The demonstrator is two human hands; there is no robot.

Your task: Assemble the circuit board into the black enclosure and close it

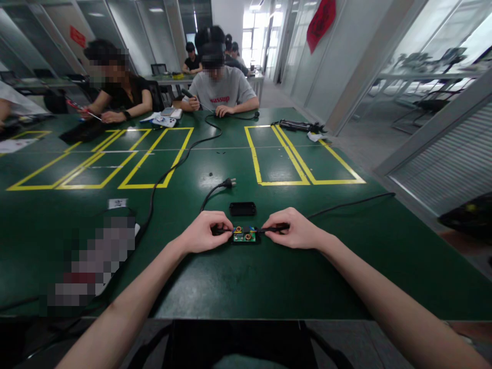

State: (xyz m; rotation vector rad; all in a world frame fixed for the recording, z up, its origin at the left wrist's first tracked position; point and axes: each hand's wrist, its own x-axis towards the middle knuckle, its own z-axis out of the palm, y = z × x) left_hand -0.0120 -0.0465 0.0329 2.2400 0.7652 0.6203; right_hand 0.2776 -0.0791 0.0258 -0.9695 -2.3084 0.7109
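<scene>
A small green circuit board (245, 235) in an open black case lies on the green table (269, 277) in front of me. My left hand (203, 231) is closed on the black cable at the board's left end. My right hand (296, 229) pinches the black cable (346, 205) that leaves the board's right end and runs off to the right. A black case lid (242, 208) lies just beyond the board. The left cable loops back to a plug (229, 182) lying on the table.
Yellow tape rectangles (284, 159) mark the tabletop. A second black cord (180, 159) snakes across the table. Two people sit at the far side, one holding a tool (188, 94). A black tool (295, 125) lies far right.
</scene>
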